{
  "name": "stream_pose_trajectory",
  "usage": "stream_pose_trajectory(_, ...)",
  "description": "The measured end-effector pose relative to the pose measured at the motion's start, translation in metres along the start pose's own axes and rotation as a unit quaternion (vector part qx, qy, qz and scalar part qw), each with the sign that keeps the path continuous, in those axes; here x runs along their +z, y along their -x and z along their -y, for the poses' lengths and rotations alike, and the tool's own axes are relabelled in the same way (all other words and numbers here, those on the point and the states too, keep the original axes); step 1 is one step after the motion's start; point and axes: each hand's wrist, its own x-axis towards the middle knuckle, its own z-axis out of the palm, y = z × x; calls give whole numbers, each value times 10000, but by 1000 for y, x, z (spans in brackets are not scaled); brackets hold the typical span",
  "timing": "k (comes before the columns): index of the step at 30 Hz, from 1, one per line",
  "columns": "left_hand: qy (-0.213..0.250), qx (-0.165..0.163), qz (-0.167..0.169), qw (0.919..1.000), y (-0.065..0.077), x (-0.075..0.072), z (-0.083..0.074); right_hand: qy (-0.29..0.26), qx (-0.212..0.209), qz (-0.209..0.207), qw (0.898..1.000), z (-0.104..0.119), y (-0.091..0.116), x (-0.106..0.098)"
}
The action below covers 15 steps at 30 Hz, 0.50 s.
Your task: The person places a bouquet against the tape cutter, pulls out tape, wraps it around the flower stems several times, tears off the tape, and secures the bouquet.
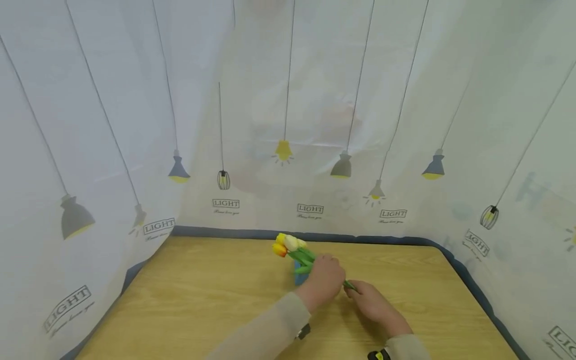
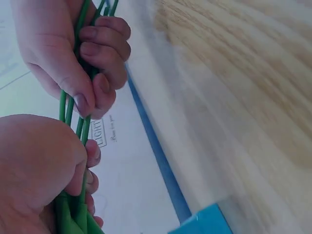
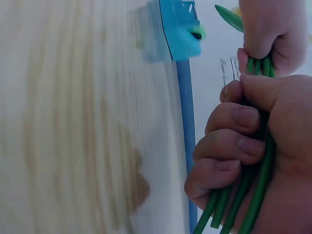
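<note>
A bunch of artificial tulips (image 1: 291, 244), with yellow, orange and cream heads, is held between both hands over the table. My left hand (image 1: 323, 280) grips the stems just below the leaves. Lower down, my right hand (image 1: 371, 302) curls its fingers round the same green stems (image 3: 263, 180), whose cut ends poke out past its palm in the right wrist view. The flower heads point to the far left. Behind the leaves stands a light-blue box (image 3: 178, 29), partly hidden by the bunch in the head view.
The wooden table (image 1: 202, 285) runs back to a dark blue edge strip (image 1: 252, 233). White curtains (image 1: 256, 115) printed with hanging lamps enclose it at the back and on both sides.
</note>
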Motion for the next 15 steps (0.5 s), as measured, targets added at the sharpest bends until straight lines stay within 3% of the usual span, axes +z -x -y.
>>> stream_pose_trajectory(8, 146, -521, 260, 9982, 38, 4, 18, 528, -539, 311, 9967, 20, -10, 20)
stream_pose_trajectory(15, 274, -678, 499, 9961, 66, 17, 28, 707, -777, 670, 9922, 37, -11, 36)
